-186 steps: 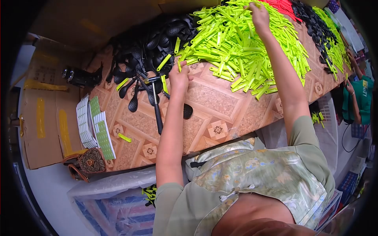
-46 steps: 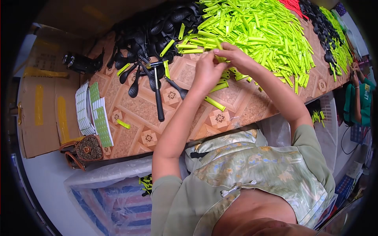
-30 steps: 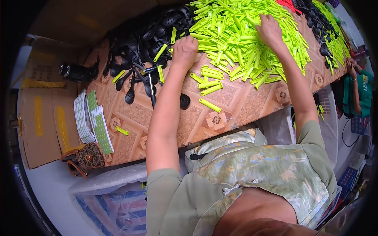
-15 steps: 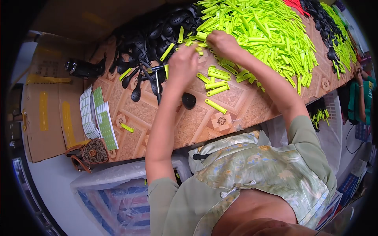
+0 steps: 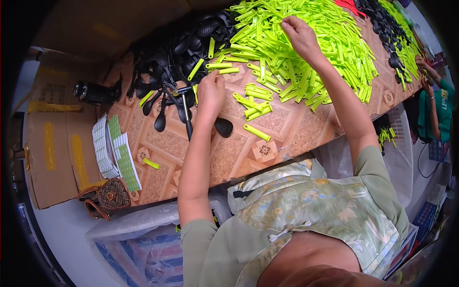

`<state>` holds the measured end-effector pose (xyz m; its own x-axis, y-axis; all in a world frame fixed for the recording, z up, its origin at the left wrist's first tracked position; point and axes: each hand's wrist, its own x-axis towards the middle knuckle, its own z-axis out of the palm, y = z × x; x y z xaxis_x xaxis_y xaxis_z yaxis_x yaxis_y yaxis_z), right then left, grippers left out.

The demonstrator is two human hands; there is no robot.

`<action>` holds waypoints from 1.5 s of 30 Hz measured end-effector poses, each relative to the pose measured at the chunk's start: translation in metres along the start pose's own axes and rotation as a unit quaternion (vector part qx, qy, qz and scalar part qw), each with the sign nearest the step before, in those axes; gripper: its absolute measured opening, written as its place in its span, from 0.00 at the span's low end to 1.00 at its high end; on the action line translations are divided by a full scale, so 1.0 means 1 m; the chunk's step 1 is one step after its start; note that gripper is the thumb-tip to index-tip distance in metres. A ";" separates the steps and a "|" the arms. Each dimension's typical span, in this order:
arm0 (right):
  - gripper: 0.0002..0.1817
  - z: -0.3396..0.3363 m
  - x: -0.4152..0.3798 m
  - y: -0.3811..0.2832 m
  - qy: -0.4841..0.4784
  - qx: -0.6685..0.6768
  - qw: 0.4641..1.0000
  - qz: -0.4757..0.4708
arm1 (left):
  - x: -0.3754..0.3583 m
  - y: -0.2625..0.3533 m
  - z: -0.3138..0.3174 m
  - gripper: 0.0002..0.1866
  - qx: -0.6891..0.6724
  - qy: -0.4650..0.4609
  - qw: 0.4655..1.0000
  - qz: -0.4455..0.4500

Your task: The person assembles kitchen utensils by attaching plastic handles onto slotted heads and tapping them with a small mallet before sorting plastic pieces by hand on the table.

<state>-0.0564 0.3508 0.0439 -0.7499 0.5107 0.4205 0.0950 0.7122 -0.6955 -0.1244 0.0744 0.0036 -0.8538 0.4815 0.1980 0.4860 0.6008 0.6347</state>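
My left hand (image 5: 212,93) is closed beside a loose lime-green handle (image 5: 229,71); what its curled fingers hold, if anything, is hidden. Just left of it lies a hammer (image 5: 187,112) with a metal head and dark grip, against black slotted spoons (image 5: 161,118). A black ladle head (image 5: 223,127) shows to the right of my left forearm. Over the big heap of lime-green handles (image 5: 334,62), my right hand (image 5: 302,39) has thumb and fingers pinched together at the handles. Whether one is gripped cannot be made out. Several loose handles (image 5: 258,112) lie between my arms.
Black utensils (image 5: 201,33) are piled at the back left. A black object (image 5: 98,91), label sheets (image 5: 122,148), a patterned bag (image 5: 112,191) and a cardboard box (image 5: 60,134) line the left side. Another person's arms (image 5: 428,76) reach in at the far right.
My right hand has moved away from my left, up and right onto the green heap. My left hand has lowered slightly, and handles now lie visible above it. The view has shifted a little.
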 end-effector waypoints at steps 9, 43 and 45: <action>0.17 0.006 -0.063 -0.036 -0.267 0.120 0.956 0.018 | 0.021 0.007 0.020 0.11 0.389 0.055 0.891 0.227; 0.16 0.031 -0.075 -0.064 -0.399 0.004 0.915 -0.055 | -0.041 0.033 0.007 0.14 -0.102 0.020 0.993 0.059; 0.16 0.044 -0.053 -0.049 -0.299 -0.005 0.946 -0.125 | -0.051 0.033 0.013 0.17 -0.067 -0.007 0.993 0.094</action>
<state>-0.0507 0.2677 0.0300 -0.9857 -0.0349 0.1648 -0.1299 0.7804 -0.6116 -0.0629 0.0780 0.0046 -0.7465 0.5873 0.3128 0.6071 0.4087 0.6815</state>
